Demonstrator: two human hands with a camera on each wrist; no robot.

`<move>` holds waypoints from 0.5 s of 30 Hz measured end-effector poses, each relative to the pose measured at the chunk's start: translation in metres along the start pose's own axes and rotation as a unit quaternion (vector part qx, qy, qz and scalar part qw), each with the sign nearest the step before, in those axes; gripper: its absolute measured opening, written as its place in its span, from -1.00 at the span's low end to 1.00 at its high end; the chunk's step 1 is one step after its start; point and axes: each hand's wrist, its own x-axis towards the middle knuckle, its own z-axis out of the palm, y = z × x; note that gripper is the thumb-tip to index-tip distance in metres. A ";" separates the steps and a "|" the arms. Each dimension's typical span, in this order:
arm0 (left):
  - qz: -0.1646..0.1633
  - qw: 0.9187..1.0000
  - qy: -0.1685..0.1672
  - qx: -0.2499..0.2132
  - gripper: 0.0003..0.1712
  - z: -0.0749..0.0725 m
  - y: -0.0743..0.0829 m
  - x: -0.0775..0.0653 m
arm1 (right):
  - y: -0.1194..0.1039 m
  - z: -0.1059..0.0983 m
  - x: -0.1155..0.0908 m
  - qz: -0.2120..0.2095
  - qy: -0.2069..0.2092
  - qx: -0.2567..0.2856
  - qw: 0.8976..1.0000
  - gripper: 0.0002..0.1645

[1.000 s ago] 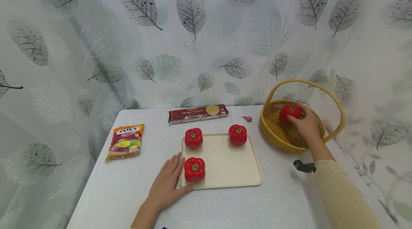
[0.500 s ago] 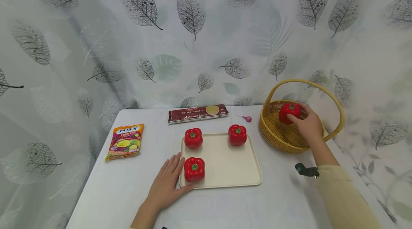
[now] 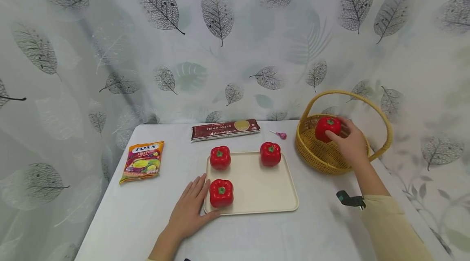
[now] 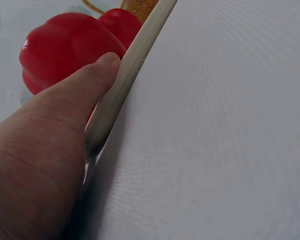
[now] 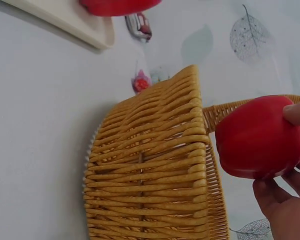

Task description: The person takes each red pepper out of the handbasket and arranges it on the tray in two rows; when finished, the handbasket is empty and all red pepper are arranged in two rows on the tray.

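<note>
My right hand (image 3: 351,140) grips a red bell pepper (image 3: 327,129) between thumb and fingers over the wicker basket (image 3: 312,155). In the right wrist view the pepper (image 5: 260,137) is up at the level of the basket's rim. My left hand (image 3: 191,208) lies with straight fingers at the left corner of the cream tray (image 3: 260,187), the thumb (image 4: 102,70) along its near edge. Beside that hand a red bell pepper (image 3: 221,193) sits on the tray. Two more stand at the tray's far corners, a left one (image 3: 220,158) and a right one (image 3: 270,154).
A long brown biscuit packet (image 3: 225,130) lies behind the tray, with a pink lollipop (image 3: 282,135) to its right. On the left side of the white table is an orange candy bag (image 3: 142,162). The basket's tall handle (image 3: 345,92) arches above it.
My right hand has raised the bell pepper slightly inside the basket and shifted it a little to the left. The left hand and the tray stay where they were.
</note>
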 end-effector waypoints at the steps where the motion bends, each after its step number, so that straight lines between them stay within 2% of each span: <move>1: -0.001 1.000 -0.001 0.000 0.33 0.000 0.000 0.000 | -0.001 0.000 -0.001 -0.001 0.000 0.001 1.000 0.01; 15: -0.002 1.000 -0.003 -0.006 0.31 -0.001 0.000 0.000 | -0.016 -0.004 -0.017 -0.038 0.001 -0.010 0.999 -0.05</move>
